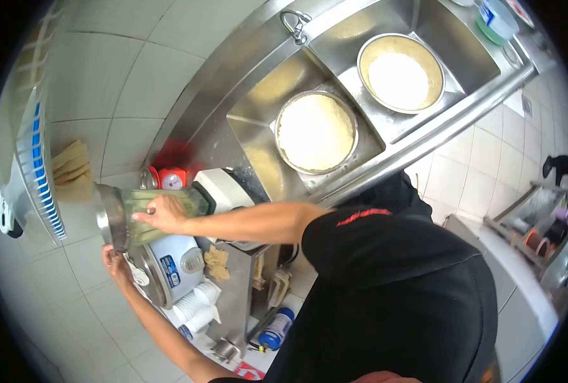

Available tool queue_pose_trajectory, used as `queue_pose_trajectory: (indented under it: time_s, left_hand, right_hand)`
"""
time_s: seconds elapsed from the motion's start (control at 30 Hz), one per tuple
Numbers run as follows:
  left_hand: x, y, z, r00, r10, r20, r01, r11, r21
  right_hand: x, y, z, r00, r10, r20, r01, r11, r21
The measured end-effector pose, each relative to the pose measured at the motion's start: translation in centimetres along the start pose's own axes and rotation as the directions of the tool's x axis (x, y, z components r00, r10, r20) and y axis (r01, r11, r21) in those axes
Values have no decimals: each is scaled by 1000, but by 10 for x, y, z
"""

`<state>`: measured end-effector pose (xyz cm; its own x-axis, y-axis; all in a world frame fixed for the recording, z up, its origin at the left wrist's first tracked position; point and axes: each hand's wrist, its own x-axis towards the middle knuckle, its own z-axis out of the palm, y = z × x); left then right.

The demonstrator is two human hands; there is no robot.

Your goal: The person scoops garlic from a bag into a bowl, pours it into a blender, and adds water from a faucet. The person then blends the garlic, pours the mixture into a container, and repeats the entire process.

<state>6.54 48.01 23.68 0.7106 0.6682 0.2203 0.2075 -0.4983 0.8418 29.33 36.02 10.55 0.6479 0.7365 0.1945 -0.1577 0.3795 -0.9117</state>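
Observation:
A blender jar (196, 202) with pale green contents sits on its white base (223, 191), its top toward the left of the tilted view. My right hand (164, 215) is wrapped against the side of the jar. At the jar's mouth is a round steel piece (110, 220), wider than the jar. My left hand (114, 260) pinches the lower edge of this steel piece with bent fingers. Right beside the jar stands a pale appliance (180, 252) with a blue label and a steel rim.
Two steel bowls of pale contents, one bowl (355, 137) and another bowl (441, 83), stand in the sink basins (367, 121). A red dial scale (171, 178) is behind the blender. White cups (194, 303), a crumpled cloth (217, 262) and a blue canister (276, 329) lie below. A wire rack (41, 172) hangs left.

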Motion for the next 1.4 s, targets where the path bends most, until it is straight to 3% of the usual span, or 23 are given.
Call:
queue_pose_trajectory:
  time_s: [0.07, 0.13, 0.2, 0.27, 0.33, 0.37, 0.4, 0.43, 0.47, 0.5, 0.53, 0.57, 0.6, 0.67, 0.73, 0.8, 0.87, 0.93, 1.0, 1.13, 1.2, 1.3, 1.4]
  left_hand:
    - [-3, 36, 6, 979, -45, -201, 51, 998, 26]
    - [5, 107, 48, 986, 29, -162, -9, 993, 121]
    - [17, 157, 86, 987, 159, 33, -159, 904, 398]
    - [24, 185, 130, 979, 194, -64, -126, 819, 559]
    - [34, 200, 197, 971, 237, -27, -159, 726, 669]
    - [40, 199, 229, 952, 306, 12, -229, 684, 692]
    - [45, 195, 267, 951, 309, -13, -228, 730, 644]
    - [53, 196, 310, 929, 366, 56, -312, 693, 650]
    - [58, 191, 349, 930, 366, 30, -310, 738, 600]
    - [65, 182, 379, 934, 356, 29, -321, 801, 506]
    - [70, 170, 403, 940, 342, 21, -321, 858, 400]
    - [71, 159, 428, 965, 261, -41, -238, 927, 291]
    - [71, 147, 449, 980, 176, -88, -159, 972, 171]
    - [63, 120, 472, 983, 106, -151, -55, 950, 309]
    - [44, 107, 497, 967, 148, -209, -132, 987, 91]
    - [17, 95, 500, 958, 70, -278, -52, 996, 71]
    - [-14, 85, 495, 939, -53, -341, 82, 994, 71]
    - [-43, 75, 490, 913, -189, -362, 196, 980, -19]
    - [-69, 67, 482, 887, -218, -407, 234, 972, -10]
    - [-123, 61, 486, 809, -355, -469, 346, 932, -110]
    - [-139, 64, 489, 804, -324, -498, 359, 933, -28]
    - [-154, 69, 504, 732, -388, -560, 424, 903, -72]
    - [-169, 71, 511, 683, -416, -600, 487, 872, -49]
  right_hand:
    - [-5, -22, -20, 997, -55, -60, 58, 997, 51]
    - [-2, -66, -51, 982, -135, -133, 150, 982, 113]
    - [6, -105, -129, 996, -31, 80, 17, 986, 168]
    - [14, -123, -189, 988, -152, -6, 152, 985, 87]
    - [26, -143, -271, 987, -45, 154, 50, 998, -30]
    - [26, -154, -305, 991, -1, 134, -3, 1000, 31]
    - [22, -168, -347, 971, 80, 223, -72, 996, -44]
    - [10, -182, -380, 972, 171, 163, -177, 984, 24]
    - [11, -208, -418, 918, 294, 265, -234, 943, -237]
    - [14, -160, -457, 963, 175, 203, -180, 984, 9]
    - [12, -206, -483, 976, 88, 201, 1, 916, -402]
    - [23, -167, -540, 995, 84, 58, -64, 954, -291]
    - [13, -179, -546, 998, 65, -23, -69, 925, -374]
    - [17, -164, -603, 982, 155, -112, -189, 873, -450]
    - [25, -143, -662, 961, 227, -159, -275, 705, -654]
    - [35, -119, -706, 932, 310, -188, -338, 555, -760]
    - [41, -105, -709, 947, 276, -163, -285, 492, -823]
    - [62, -76, -751, 891, 448, -77, -168, 166, -972]
    - [75, -52, -781, 873, 487, 32, 30, 12, -999]
    - [72, -13, -820, 855, 450, 259, 273, 35, -961]
    - [76, 0, -820, 824, 502, 263, 310, -10, -951]
    - [94, 26, -809, 661, 748, 51, 278, -181, -943]
    - [109, 60, -797, 640, 768, -15, 321, -284, -904]
